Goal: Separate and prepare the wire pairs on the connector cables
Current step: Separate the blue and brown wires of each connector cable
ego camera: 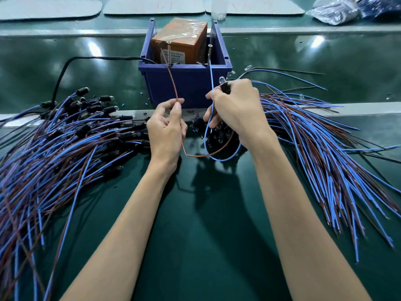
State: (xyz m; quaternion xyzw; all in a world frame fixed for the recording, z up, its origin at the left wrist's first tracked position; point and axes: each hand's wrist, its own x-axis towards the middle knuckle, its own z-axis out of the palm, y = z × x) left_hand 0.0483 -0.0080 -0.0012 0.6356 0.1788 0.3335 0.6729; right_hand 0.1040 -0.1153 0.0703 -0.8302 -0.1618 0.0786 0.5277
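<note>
At nine o'clock on the green bench lay a heap of blue and brown wire pairs with black barrel connectors (65, 148). The left hand (167, 129) pinched the thin brown wire (172, 81) between thumb and forefinger; the wire ran toward twelve o'clock to the left upright steel screw (168, 53) on the blue plastic bin (186, 83).

The thin blue wire (211, 79) rose to the right upright steel screw (209, 54). The right hand (236, 109), fingers curled, gripped the black clear-tipped connector (224, 84) of the same cable. At three o'clock lay a second fan of blue and brown wires (314, 137).

Judgement: the pair was already split and being presented to the screws. Whether either wire end touched its screw could not be told. The next move would call for steady tension on both wires.
</note>
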